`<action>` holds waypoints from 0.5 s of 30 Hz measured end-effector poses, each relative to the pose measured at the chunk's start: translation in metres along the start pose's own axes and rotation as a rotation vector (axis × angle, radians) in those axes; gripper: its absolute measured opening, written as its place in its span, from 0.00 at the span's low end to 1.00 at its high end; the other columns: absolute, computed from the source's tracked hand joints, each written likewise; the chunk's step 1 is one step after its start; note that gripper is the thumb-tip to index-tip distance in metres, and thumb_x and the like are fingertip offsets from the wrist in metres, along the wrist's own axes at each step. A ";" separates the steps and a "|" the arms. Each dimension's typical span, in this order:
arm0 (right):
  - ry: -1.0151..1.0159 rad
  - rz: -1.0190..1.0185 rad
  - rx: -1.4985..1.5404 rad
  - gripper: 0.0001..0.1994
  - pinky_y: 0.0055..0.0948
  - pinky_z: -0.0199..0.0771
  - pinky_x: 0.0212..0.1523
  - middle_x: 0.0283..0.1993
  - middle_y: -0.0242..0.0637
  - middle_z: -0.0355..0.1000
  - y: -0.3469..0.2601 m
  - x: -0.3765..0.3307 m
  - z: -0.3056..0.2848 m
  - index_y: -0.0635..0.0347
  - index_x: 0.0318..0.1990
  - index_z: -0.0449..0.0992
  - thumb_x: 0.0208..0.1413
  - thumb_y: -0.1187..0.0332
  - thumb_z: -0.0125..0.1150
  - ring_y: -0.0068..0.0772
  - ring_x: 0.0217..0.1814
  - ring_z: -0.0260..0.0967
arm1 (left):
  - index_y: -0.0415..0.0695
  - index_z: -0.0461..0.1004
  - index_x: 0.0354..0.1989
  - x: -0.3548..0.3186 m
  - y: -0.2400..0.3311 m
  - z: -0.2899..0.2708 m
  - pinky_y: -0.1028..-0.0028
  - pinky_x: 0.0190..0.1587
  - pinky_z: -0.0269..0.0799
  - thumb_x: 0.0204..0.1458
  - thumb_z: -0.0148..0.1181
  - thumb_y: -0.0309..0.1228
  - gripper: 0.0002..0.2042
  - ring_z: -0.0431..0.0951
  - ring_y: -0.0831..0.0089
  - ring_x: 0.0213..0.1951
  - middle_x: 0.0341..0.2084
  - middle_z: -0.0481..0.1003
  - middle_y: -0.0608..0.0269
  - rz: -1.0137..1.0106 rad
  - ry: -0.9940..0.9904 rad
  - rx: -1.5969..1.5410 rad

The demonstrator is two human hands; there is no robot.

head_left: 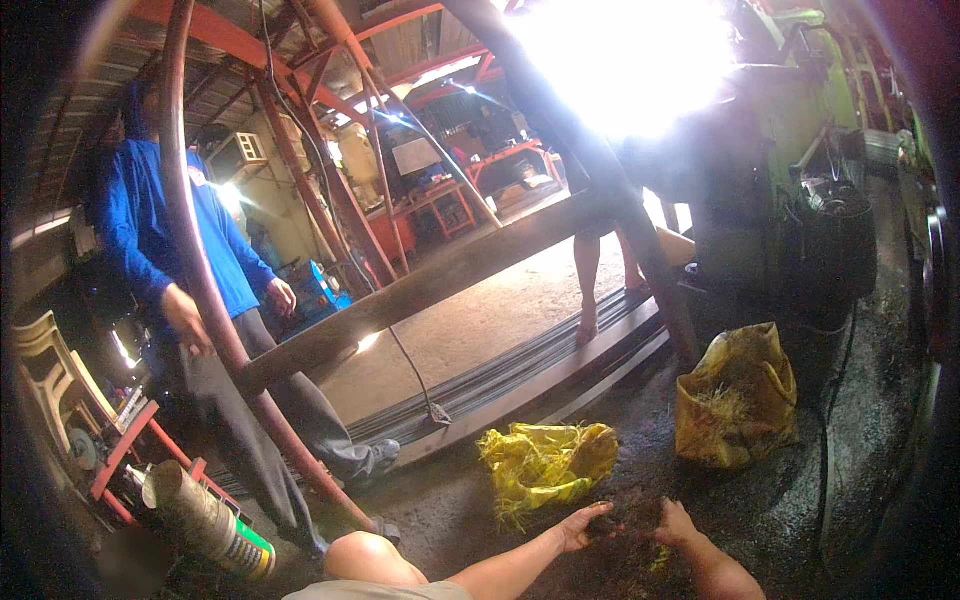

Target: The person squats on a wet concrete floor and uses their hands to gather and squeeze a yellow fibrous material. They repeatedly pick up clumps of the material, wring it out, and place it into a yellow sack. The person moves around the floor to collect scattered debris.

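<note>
My left hand (585, 527) reaches in low at the centre, its fingers curled at a dark clump (606, 522) that I cannot make out clearly. A short way to its right, my right hand (677, 524) is low over the floor with its fingers bent in; what they hold, if anything, is hidden. Dark, dirty material (640, 515) lies between and below both hands. A crumpled yellow woven sack (555, 465) with frayed edges lies just beyond my left hand. Farther right, a dirtier yellow sack (735, 405) stands open, with pale stringy bits at its front.
A person in a blue top (190, 235) stands at the left behind a slanted metal frame (430, 285). Another person's bare legs (590, 285) show beyond it. Long metal bars (520, 385) lie on the floor. A dirty cylindrical container (205, 520) is at lower left; dark machinery (770, 220) stands right.
</note>
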State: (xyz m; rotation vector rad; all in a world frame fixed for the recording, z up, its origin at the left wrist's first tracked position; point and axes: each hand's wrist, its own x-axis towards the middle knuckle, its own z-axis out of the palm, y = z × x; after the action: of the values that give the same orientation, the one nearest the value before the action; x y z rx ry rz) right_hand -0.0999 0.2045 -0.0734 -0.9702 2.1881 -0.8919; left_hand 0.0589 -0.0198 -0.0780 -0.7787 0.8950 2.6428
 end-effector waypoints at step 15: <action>0.204 -0.053 -0.005 0.45 0.48 0.64 0.66 0.62 0.57 0.65 -0.023 0.005 -0.039 0.66 0.66 0.61 0.45 0.53 0.78 0.59 0.66 0.63 | 0.46 0.78 0.51 -0.021 0.014 0.031 0.59 0.40 0.81 0.54 0.67 0.34 0.16 0.81 0.65 0.38 0.48 0.79 0.64 -0.363 0.228 0.847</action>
State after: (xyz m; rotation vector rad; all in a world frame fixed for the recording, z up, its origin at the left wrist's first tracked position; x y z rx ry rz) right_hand -0.1220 0.2018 -0.0336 -0.9802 2.3439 -1.0515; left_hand 0.0582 -0.0128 -0.0380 -0.8850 1.5828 1.6380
